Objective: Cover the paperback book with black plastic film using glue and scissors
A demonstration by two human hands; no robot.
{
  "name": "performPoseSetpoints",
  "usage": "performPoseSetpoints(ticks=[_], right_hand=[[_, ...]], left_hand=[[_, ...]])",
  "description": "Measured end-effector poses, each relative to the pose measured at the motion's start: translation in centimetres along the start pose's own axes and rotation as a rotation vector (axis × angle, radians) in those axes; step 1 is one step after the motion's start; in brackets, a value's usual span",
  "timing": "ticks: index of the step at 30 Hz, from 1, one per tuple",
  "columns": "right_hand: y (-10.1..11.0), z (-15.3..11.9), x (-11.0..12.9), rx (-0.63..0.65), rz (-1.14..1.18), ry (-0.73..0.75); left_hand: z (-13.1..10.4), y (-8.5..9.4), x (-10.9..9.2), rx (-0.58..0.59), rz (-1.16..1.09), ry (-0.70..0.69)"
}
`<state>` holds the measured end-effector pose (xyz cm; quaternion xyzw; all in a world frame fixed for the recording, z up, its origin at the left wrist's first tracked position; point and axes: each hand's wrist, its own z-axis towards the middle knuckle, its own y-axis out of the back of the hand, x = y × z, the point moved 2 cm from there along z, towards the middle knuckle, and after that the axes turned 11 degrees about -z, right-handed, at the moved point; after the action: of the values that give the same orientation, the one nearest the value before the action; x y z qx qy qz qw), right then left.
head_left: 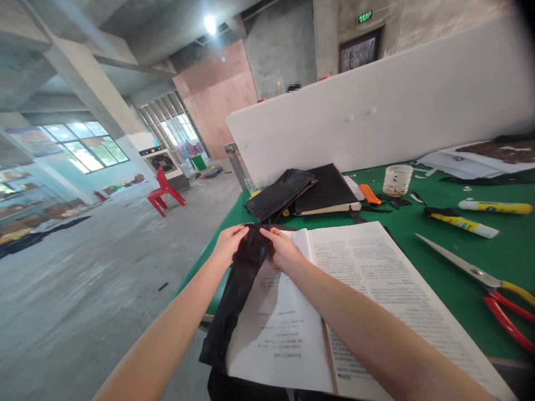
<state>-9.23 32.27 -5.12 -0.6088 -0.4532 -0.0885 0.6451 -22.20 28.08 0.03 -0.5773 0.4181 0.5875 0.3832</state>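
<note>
An open book (355,267) with printed pages lies on the green table. Along its left edge runs a strip of black, flexible sheet (246,273), cloth or thin plastic, I cannot tell which. My left hand (229,244) pinches the far end of this sheet from the left. Close beside it, my right hand (281,246) pinches the same end from the right, above the left page. The sheet continues down the left side and under the book's near edge, where more black material (242,387) shows.
Red-and-yellow-handled scissors (480,274) lie open at right, near two glue sticks (463,223). Behind the book are a black-covered book (326,189), folded black sheet (280,195), orange cutter (370,194) and clear cup (397,181). A white partition (376,122) borders the green table (443,192).
</note>
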Motion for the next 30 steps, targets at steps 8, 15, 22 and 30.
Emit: performPoseSetpoints(ticks=[8, 15, 22, 30], right_hand=[[0.2, 0.5, -0.4, 0.001, 0.027, 0.015], [0.2, 0.5, -0.5, -0.011, 0.039, 0.047], [-0.1, -0.2, -0.4, -0.018, 0.029, 0.058], [-0.3, -0.7, 0.3, 0.009, 0.009, 0.001]], left_hand=[[-0.3, 0.2, 0.4, 0.031, -0.039, 0.007], [-0.8, 0.3, 0.6, 0.087, -0.014, -0.028], [-1.8, 1.0, 0.1, 0.014, 0.194, -0.249], [-1.8, 0.5, -1.0, 0.007, 0.320, -0.378]])
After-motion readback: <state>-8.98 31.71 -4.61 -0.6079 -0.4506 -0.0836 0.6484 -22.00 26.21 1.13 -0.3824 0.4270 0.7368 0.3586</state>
